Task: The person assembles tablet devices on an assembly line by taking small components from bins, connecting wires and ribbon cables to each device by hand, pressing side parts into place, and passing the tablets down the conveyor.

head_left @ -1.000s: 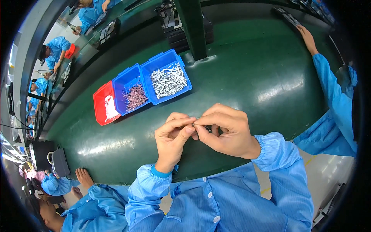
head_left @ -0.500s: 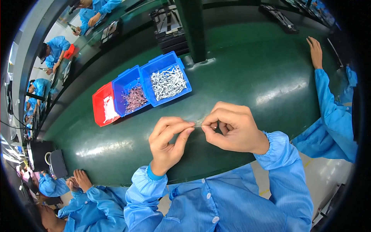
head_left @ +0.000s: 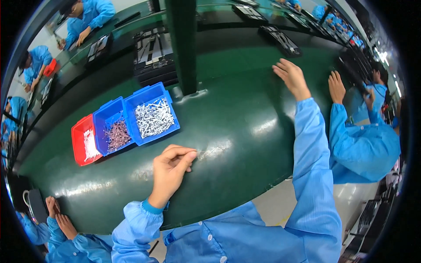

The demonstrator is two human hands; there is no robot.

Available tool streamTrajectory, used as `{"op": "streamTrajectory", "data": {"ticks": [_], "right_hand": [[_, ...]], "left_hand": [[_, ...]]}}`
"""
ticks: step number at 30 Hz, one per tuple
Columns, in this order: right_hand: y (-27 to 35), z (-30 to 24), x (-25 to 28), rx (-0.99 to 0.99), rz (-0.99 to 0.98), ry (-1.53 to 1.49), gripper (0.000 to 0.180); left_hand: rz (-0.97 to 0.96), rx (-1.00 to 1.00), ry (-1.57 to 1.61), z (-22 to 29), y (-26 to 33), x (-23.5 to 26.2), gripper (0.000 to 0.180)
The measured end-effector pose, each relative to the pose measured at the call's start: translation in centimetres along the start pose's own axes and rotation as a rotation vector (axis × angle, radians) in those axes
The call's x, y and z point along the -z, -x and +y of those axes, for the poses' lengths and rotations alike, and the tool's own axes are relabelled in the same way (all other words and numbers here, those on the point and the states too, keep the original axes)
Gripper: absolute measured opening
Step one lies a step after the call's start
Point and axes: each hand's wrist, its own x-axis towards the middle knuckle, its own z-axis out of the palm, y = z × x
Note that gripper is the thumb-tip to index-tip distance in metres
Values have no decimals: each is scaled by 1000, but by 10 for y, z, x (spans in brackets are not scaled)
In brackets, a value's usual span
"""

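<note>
The left hand (head_left: 169, 168) pinches a thin metal pin (head_left: 201, 153) just above the green tabletop (head_left: 245, 114), near the blue bin (head_left: 151, 115) of like pins, while the right hand (head_left: 290, 76), released and empty, stretches far across the tabletop.

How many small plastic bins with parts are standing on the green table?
3, side by side in a row left of the green post: a red bin at the left end, a blue bin in the middle, and a larger blue bin at the right end. No others show.
</note>
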Motion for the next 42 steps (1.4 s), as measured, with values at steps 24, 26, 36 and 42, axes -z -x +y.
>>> {"op": "streamTrajectory", "data": {"ticks": [24,26,36,42], "right_hand": [[19,39,-52,-45,232,-205,34],[85,48,-68,-159,162,-197,35],[399,25,-52,-725,-607,-106,53],[352,-56,-47,-746,-1055,349,36]], "left_hand": [[-22,45,-108,-19,-31,-32,11],[-30,47,-69,-17,-28,-26,12],[-83,-54,-86,-26,28,-32,10],[-80,-133,-178,-19,62,-40,10]]}}
